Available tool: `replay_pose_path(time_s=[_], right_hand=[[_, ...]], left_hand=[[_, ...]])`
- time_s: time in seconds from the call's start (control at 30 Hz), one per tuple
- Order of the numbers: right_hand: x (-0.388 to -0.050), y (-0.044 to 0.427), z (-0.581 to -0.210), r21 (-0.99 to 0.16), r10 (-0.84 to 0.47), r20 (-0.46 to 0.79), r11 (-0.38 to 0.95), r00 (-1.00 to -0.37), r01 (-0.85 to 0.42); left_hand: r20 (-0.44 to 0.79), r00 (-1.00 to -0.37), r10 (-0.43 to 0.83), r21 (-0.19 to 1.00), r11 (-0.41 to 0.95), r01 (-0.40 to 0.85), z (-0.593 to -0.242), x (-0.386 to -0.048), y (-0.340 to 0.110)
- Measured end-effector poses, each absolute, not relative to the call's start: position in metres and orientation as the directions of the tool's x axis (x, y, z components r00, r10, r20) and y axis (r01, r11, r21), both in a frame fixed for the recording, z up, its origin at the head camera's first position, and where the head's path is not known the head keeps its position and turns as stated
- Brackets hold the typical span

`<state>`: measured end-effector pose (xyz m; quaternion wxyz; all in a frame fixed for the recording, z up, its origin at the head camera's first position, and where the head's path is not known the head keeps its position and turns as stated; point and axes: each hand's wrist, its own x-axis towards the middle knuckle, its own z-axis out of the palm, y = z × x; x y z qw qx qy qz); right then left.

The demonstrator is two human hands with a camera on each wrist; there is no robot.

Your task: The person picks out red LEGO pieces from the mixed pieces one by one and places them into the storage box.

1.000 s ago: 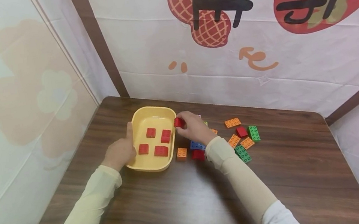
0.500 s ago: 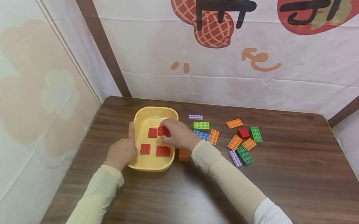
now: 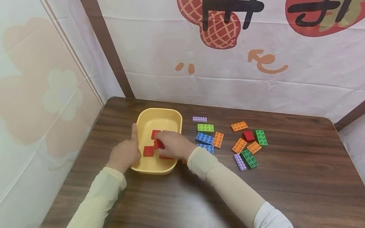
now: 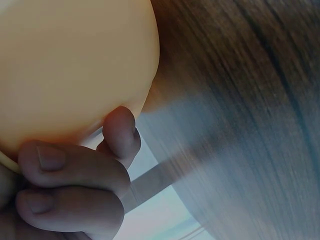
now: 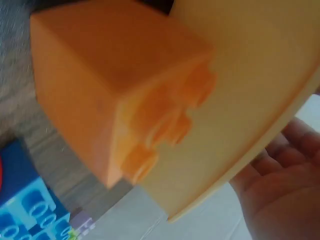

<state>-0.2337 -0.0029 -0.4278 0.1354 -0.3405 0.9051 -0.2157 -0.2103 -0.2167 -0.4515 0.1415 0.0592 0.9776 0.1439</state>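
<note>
The yellow tray [image 3: 152, 170] stands at the table's left in the head view. My left hand [image 3: 124, 153] grips its left side, index finger straight along the rim. The left wrist view shows the curled fingers [image 4: 75, 167] against the tray's outer wall. Over the tray's inside, my right hand [image 3: 174, 144] pinches a red brick [image 3: 159, 144], partly hidden by the fingers. Around it in the tray lie a red brick [image 3: 155, 133] above, another red brick [image 3: 148, 151] to the left, and a mostly covered red brick [image 3: 164, 156] below.
Right of the tray lie a purple brick [image 3: 199, 119], a lime brick [image 3: 206, 128], blue bricks [image 3: 204, 138] and several orange ones. An orange brick [image 5: 120, 75] stands close beside the tray wall. Farther right are a red brick [image 3: 248, 135] and green bricks [image 3: 249, 158].
My right hand has carried the red brick from above the tray's right rim leftward and down into the tray. My left hand has stayed at the tray's left side.
</note>
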Motion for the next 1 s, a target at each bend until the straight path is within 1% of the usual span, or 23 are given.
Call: replay_pose_path(time_s=[0.1, 0.23, 0.43, 0.57, 0.67, 0.83, 1.0], right_hand=[[-0.232, -0.006, -0.431, -0.441, -0.704, -0.119, 0.669, -0.701, -0.598], [-0.230, -0.010, -0.434, -0.373, -0.722, -0.134, 0.671, -0.678, -0.641], [-0.229, -0.015, -0.438, -0.326, -0.720, -0.144, 0.682, -0.679, -0.655], [-0.229, -0.018, -0.438, -0.295, -0.720, -0.120, 0.683, -0.683, -0.668], [-0.229, -0.020, -0.438, -0.311, -0.709, -0.088, 0.687, -0.700, -0.657], [-0.234, -0.020, -0.441, -0.379, -0.656, -0.045, 0.709, -0.753, -0.594], [-0.242, -0.014, -0.441, -0.399, -0.604, -0.023, 0.736, -0.796, -0.547]], left_hand=[[-0.260, -0.952, 0.160, 0.299, 0.951, 0.078, -0.450, -0.210, -0.216], [-0.261, -0.953, 0.155, 0.308, 0.949, 0.070, -0.449, -0.210, -0.216], [-0.262, -0.952, 0.157, 0.310, 0.948, 0.071, -0.451, -0.210, -0.216], [-0.254, -0.955, 0.156, 0.303, 0.950, 0.075, -0.452, -0.211, -0.217], [-0.249, -0.956, 0.157, 0.300, 0.951, 0.078, -0.453, -0.212, -0.217], [-0.240, -0.957, 0.160, 0.303, 0.949, 0.083, -0.452, -0.212, -0.217], [-0.249, -0.956, 0.157, 0.297, 0.952, 0.079, -0.451, -0.210, -0.217]])
